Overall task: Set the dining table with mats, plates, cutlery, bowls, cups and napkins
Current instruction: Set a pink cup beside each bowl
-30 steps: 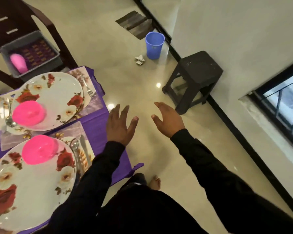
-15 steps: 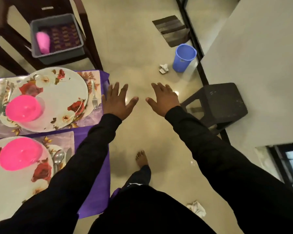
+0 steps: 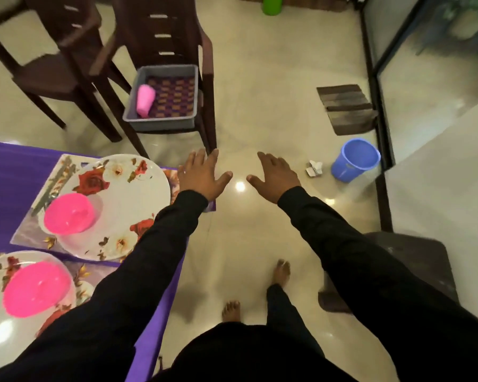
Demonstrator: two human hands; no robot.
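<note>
Out over the floor, just past the counter's (image 3: 9, 172) right edge, the left hand (image 3: 202, 176) and right hand (image 3: 276, 176) reach forward with fingers spread, holding nothing. On the purple-covered counter at left sit two floral plates, the far plate (image 3: 130, 194) and near plate (image 3: 0, 334), each carrying a pink bowl (image 3: 69, 213). Farther off, a grey tub (image 3: 160, 122) on a brown chair (image 3: 174, 31) holds a pink cup (image 3: 145, 100). A blue bucket (image 3: 353, 158) stands at right.

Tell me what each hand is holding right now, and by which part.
Nothing is held. The left hand and the right hand are both open, fingers spread, in the air.
</note>
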